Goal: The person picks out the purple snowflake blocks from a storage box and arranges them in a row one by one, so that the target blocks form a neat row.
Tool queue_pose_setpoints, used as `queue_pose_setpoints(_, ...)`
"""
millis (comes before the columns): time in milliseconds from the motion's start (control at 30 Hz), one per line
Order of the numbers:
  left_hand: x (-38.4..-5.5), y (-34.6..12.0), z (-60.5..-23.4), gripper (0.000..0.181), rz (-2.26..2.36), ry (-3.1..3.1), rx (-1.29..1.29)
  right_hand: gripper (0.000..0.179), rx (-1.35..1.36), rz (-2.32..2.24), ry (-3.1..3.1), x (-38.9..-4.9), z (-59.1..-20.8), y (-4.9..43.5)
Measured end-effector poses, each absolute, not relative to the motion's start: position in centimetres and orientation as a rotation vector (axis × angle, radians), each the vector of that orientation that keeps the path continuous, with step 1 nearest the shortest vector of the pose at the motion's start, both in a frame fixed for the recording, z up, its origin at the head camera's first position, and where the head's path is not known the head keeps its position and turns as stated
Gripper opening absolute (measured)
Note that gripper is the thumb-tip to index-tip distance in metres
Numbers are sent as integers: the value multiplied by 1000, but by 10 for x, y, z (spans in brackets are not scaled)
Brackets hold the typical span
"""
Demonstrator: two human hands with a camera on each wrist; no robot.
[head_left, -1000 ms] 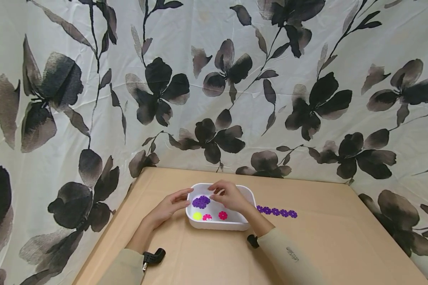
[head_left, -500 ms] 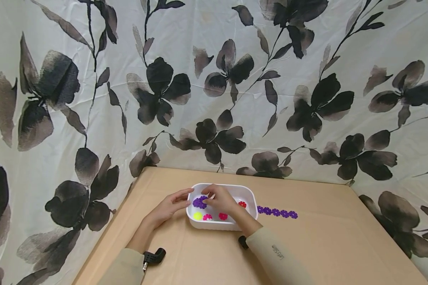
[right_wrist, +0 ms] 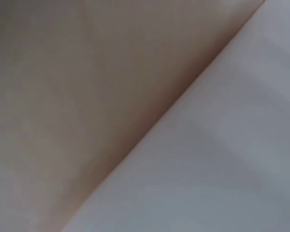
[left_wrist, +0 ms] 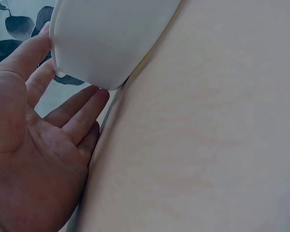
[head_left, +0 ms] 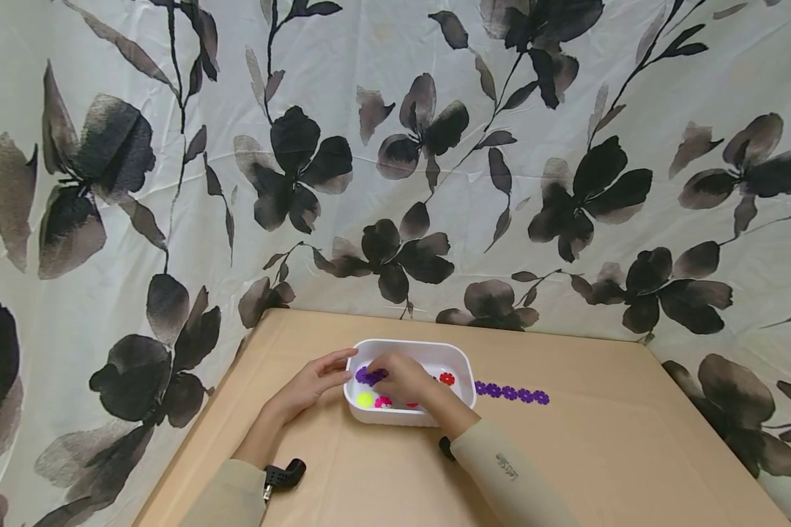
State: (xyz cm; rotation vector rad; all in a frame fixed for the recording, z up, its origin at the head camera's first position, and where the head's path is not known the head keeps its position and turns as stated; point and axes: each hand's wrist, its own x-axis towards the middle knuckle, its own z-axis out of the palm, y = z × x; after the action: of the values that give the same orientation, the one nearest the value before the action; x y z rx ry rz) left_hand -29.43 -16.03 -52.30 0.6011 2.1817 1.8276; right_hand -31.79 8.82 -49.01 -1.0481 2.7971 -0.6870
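The left hand rests against the left end of the white tray, fingers straight and relaxed. The left wrist view confirms it — open palm, fingertips touching the tray's rounded outer wall, nothing gripped.

The right hand is down inside the tray, reaching across its middle toward the left part. Its fingers sit right at the purple flower pieces, a small cluster in the tray's left half. Whether those fingers pinch a piece or merely touch it, I cannot tell — the back of the hand hides the fingertips in the head view, and the right wrist view is only a blur of pale surfaces.

Also in the tray: a yellow piece at the near left, a pink piece just beside it, and a red piece toward the right end, apart from the hand.

Outside the tray, just beside its right end, a purple chain of joined flower pieces lies in a line on the tan table. The tray itself stands near the far middle of the table. Both forearms wear beige sleeves, each with a dark strap fitting at the wrist. Behind the table hangs a pale cloth printed with dark flowers.
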Motion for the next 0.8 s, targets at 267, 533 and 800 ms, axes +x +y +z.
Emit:
queue_pose_setpoints(267, -292, -161, -521, 57, 1822, 2175, 588, 21, -1107, -601, 2848, -316, -489, 84)
queue_pose_setpoints(533, -291, -161, -520, 56, 1808, 2189, 579, 20, -1137, -639, 2850, -318, -493, 87)
queue_pose_setpoints(800, -291, -160, -520, 58, 1809, 2192, 591, 20, -1087, -745, 2807, -317, -492, 91)
